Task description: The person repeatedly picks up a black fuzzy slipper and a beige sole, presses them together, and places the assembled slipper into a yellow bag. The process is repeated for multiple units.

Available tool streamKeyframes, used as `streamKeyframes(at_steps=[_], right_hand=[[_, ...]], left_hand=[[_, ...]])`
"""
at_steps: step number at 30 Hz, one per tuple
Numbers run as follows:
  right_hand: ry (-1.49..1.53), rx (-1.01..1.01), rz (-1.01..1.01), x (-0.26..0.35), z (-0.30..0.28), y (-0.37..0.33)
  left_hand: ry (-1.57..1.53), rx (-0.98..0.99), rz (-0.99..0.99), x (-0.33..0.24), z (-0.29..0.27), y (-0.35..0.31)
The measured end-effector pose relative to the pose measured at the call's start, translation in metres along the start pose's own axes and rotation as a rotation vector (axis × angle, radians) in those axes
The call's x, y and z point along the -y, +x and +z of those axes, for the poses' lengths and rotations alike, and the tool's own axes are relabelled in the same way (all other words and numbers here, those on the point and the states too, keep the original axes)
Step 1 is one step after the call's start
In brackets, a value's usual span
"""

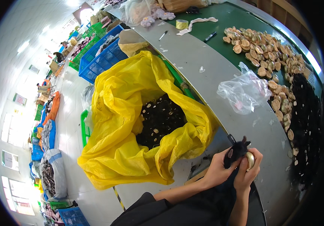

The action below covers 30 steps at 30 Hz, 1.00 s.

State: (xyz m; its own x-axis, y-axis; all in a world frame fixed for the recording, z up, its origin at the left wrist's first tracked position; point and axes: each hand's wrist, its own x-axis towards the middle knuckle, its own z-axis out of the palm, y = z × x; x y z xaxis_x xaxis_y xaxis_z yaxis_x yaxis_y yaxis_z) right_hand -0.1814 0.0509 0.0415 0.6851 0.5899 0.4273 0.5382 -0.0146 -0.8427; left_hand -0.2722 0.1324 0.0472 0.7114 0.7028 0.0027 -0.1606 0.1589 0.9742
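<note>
At the far left, a pale sack (61, 177) filled with dark pieces is stood on the floor (77, 180). Farther right and higher up, a blue crate (98, 60) is placed just behind a large yellow bag (113, 109), which is spread wide open beside the table (214, 88); black pieces dotted with pale spots (165, 113) are held inside it. Along the far part of the table, a pen (163, 35), a roll of tape (182, 24) and a dark marker (210, 36) are laid out in that order.

Near the table's close edge, a small black plush piece (238, 150) with ear-like tips is gripped by the closed fingers of the left hand (220, 165). Beyond it, a crumpled clear plastic bag (244, 92) is left on the table. Against the plush piece, a rounded gold piece (250, 162) is clasped by the curled fingers of the right hand (244, 177); the two hands are brought close together. Farther right, a heap of gold-backed, tan-faced pieces (269, 52) is spread over the green surface, and at the far right black plush material (305, 132) is piled.
</note>
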Motion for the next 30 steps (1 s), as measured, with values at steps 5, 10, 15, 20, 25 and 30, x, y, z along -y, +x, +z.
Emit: streamKeyframes(at_steps=[5,10,15,20,25,30], right_hand=[[0.132,0.174,-0.066,0.008,0.005,0.01],[0.085,0.251,-0.078,0.005,0.011,0.014],[0.048,0.343,-0.096,0.009,0.006,0.019],[0.097,0.231,-0.119,0.01,0.008,0.02],[0.112,0.166,-0.067,0.003,0.003,0.019],[0.147,0.126,-0.002,-0.006,-0.006,0.016]], left_hand=[[-0.038,-0.063,-0.042,-0.002,-0.013,0.001],[-0.023,-0.123,0.023,0.0,-0.019,0.004],[-0.03,-0.151,0.025,0.001,-0.021,0.004],[-0.039,-0.121,-0.001,0.0,-0.019,0.006],[-0.027,-0.031,-0.156,-0.012,-0.018,0.003],[0.005,0.042,-0.263,-0.021,-0.016,0.006]])
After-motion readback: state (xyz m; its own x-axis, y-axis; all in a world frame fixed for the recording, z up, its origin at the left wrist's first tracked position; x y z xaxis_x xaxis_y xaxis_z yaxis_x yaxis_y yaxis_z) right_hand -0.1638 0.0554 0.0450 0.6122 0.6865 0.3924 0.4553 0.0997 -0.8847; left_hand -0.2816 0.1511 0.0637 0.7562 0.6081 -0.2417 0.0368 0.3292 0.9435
